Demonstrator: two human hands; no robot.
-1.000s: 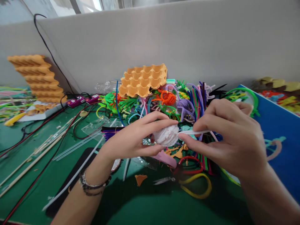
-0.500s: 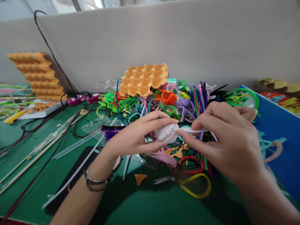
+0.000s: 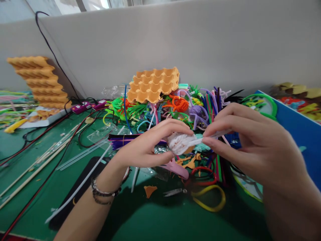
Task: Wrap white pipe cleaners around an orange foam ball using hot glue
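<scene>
Between the thumb and fingers of my left hand (image 3: 152, 144) is a white fuzzy bundle (image 3: 179, 143), wound from pipe cleaners into a rounded shape. White strands run from its right end to my right hand (image 3: 250, 144). There my thumb and index finger pinch the strands' ends. Part of the bundle's left side is hidden by my left fingers. Below my hands, scissors (image 3: 209, 199) with a yellow handle lie on the table, close to a red-handled loop (image 3: 204, 175) and a pink handle (image 3: 177, 169).
An orange egg tray (image 3: 154, 85) rests on a heap of coloured pipe cleaners (image 3: 200, 113) at the back. Another egg tray (image 3: 41, 80) leans on the wall at left. Wooden sticks (image 3: 45, 164), cables and purple power sockets (image 3: 81, 107) lie left. A blue board (image 3: 296, 124) stands right.
My right hand has shifted slightly right, and its fingers pinch farther along the strands. The white bundle is turned, showing its strands stretched out to the right. My left hand stays nearly in place.
</scene>
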